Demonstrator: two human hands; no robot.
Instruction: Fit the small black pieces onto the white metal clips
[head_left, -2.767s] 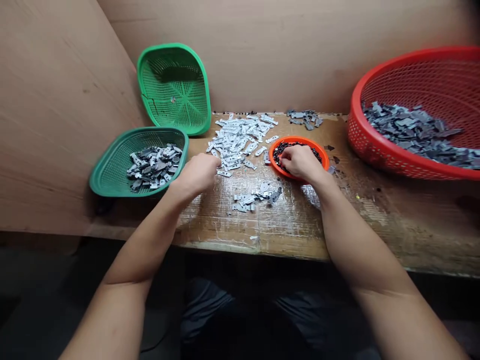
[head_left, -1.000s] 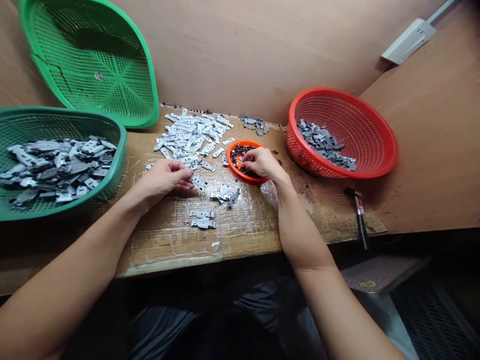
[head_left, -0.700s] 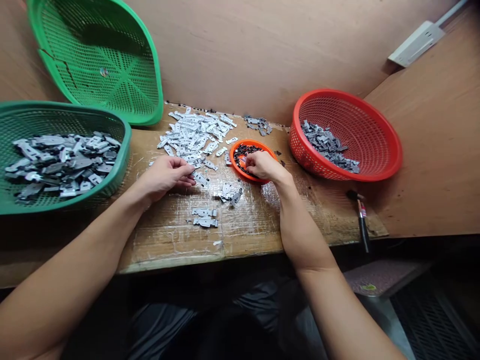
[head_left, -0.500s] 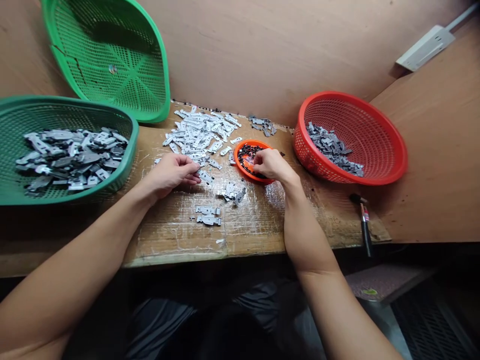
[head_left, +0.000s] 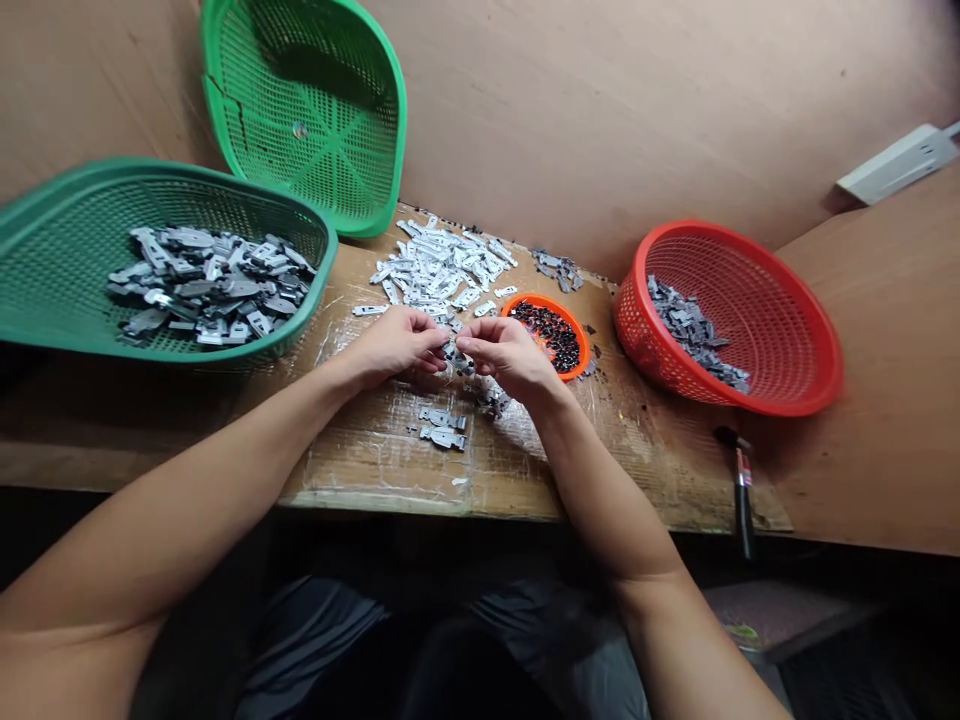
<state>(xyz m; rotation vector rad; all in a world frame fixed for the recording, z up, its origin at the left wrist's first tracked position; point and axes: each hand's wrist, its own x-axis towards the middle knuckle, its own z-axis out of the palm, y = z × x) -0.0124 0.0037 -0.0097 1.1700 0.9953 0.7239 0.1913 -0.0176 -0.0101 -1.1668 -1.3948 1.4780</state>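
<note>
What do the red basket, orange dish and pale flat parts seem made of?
Red basket: moulded plastic, by its perforated mesh wall and glossy rim. Orange dish: probably plastic, smooth and shiny. Pale flat parts: likely stamped metal, silvery sheen.

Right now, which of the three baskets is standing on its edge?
The upright green basket leaning on the back wall. The other green basket and the red basket sit flat, each holding grey metal parts.
</note>
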